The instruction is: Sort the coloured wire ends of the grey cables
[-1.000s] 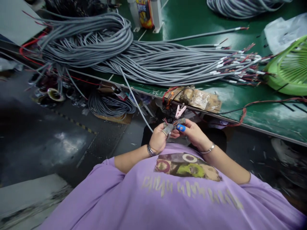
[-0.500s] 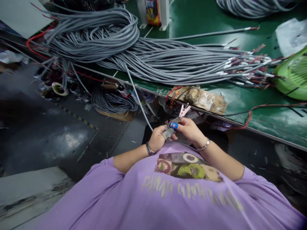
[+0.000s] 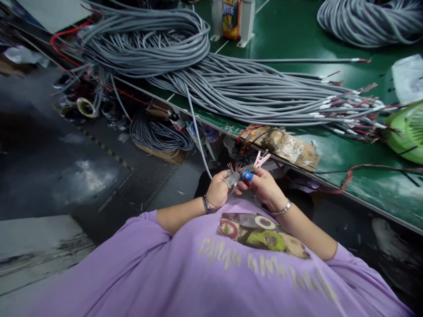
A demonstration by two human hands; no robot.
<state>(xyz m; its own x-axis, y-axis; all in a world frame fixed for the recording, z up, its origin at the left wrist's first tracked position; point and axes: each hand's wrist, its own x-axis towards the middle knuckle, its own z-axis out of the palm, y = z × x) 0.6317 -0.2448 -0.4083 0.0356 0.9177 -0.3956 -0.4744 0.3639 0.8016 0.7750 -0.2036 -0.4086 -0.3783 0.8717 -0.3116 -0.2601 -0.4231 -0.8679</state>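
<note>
My left hand (image 3: 218, 190), its thumb wrapped in a grey cover, closes round the end of a grey cable (image 3: 198, 127) that hangs down from the bench. Thin coloured wires (image 3: 234, 167) fan out above that thumb. Close beside it, my right hand (image 3: 268, 190) pinches at the wires with a blue-banded thumb and a grey-wrapped finger; the exact grip is partly hidden. A pink two-legged clip (image 3: 261, 159) stands just beyond the right fingers; whether they touch it I cannot tell.
On the green bench (image 3: 284, 26) lies a long grey cable bundle (image 3: 251, 94) with bared wire ends at right. A green basket (image 3: 405, 132), a cardboard piece (image 3: 297, 152) and another cable coil (image 3: 366, 22) are on it. More coiled cable (image 3: 160, 136) sits below the bench.
The view has shifted, so the bench appears lower and further right. The coloured wires now fan out more visibly between my hands, and the right thumb has drawn slightly away from the left.
</note>
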